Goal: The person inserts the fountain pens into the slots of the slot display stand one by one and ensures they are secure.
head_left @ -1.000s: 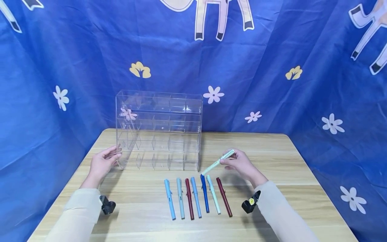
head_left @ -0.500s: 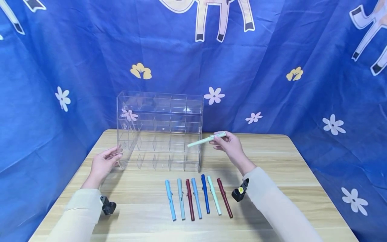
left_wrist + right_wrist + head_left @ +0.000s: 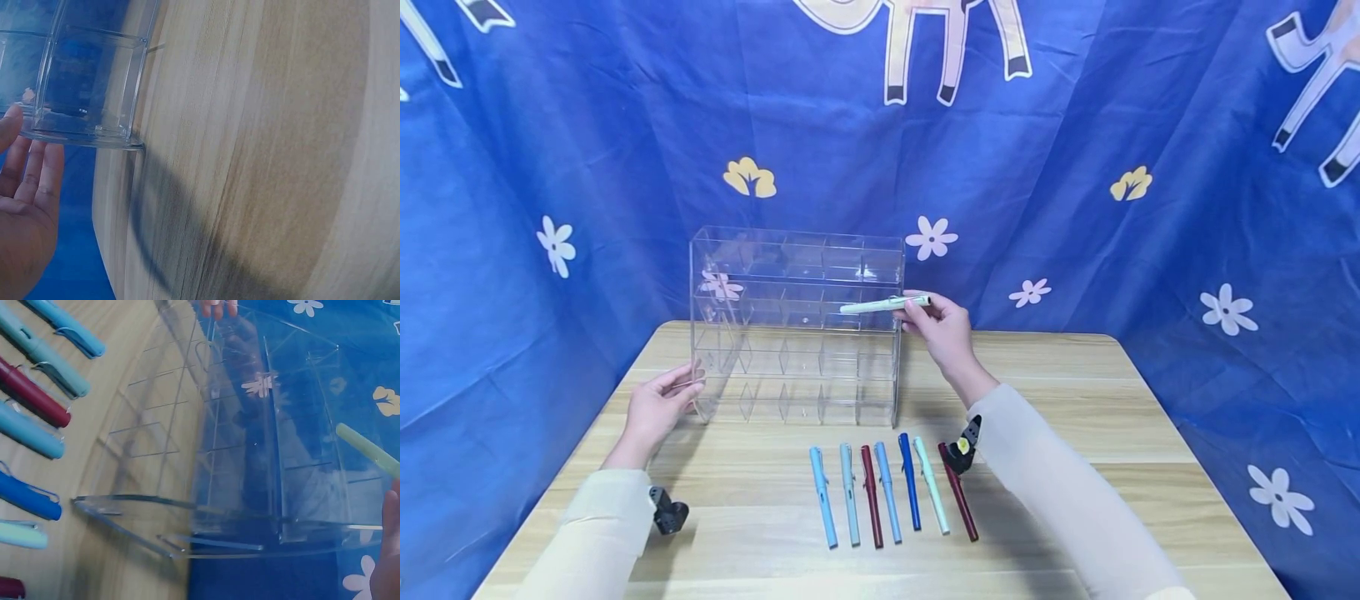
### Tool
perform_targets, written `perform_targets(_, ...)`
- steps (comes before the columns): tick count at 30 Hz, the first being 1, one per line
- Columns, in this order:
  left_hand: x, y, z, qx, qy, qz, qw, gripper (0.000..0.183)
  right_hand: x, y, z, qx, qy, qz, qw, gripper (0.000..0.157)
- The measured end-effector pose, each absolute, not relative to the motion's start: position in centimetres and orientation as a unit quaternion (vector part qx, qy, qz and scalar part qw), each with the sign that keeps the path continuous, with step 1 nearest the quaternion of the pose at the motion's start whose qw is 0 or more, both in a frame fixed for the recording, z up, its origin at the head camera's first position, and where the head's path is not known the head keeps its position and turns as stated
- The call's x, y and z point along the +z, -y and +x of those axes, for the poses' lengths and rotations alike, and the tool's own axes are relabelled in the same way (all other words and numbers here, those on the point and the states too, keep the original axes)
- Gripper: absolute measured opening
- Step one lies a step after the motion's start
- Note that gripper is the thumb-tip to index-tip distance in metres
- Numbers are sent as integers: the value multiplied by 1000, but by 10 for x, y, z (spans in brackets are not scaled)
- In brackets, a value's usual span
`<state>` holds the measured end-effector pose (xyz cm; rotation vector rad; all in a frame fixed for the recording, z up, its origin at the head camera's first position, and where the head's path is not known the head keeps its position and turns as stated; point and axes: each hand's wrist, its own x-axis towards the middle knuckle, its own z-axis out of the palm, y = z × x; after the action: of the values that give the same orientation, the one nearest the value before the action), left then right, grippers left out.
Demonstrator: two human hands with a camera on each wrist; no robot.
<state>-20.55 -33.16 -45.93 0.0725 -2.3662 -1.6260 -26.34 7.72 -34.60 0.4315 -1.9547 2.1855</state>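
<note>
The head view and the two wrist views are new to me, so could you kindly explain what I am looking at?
There is no machine here: these are a person's two bare hands. The widest picture comes from a camera worn on the head, looking forward and down. The other two come from small black cameras strapped near the left wrist and right wrist, each watching its own hand's work.

On the wooden table stands a clear tiered rack, with a row of seven pens lying in front of it in blues, dark red and mint. The left hand touches the rack's left side. The right hand holds a pale green pen up by the rack's right side.
</note>
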Motion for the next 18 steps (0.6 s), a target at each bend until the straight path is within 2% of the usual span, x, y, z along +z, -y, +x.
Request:
perform_targets(5,-459,332,-206,-556,820,28,134,52,-339,-66,-270,727,662,147,112,28)
perform_targets(18,-460,332,-207,-554,820,24,140,51,-328,-27,-282,701,682,166,123,26)
